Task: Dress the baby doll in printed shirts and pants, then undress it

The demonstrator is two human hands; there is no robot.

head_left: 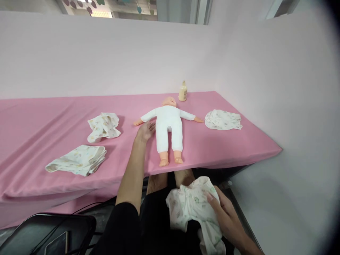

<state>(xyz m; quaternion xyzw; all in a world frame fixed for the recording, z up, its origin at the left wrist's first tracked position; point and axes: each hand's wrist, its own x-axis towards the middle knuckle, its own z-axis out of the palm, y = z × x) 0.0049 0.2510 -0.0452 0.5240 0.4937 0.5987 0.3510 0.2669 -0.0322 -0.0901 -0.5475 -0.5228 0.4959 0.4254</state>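
1. Printed white garment [196,205] lay bunched over the person's lap, below the near edge of the pink-covered table [217,148]. The right hand [224,209] had its thumb and fingers closed on the garment's right side.
2. The left hand [147,131] rested on the table with fingers loosely spread, gripping nothing visible, just beside the doll [169,122]; whether the fingertips touched it could not be told.
3. The doll lay on its back, arms out, feet by the near edge, head towards the far edge.
4. The step in hand appeared to be readying the garment; a next move would have called for a second grip, to find and spread its openings without twisting the cloth.
5. Near the left part of the table lay a folded cloth [79,159] and, farther from the near edge, a crumpled cloth [105,127]; a flat cloth [223,119] lay towards the right edge.
6. Close to the far edge stood a pump bottle [182,92]; its label was too small to read. No brand was legible anywhere.
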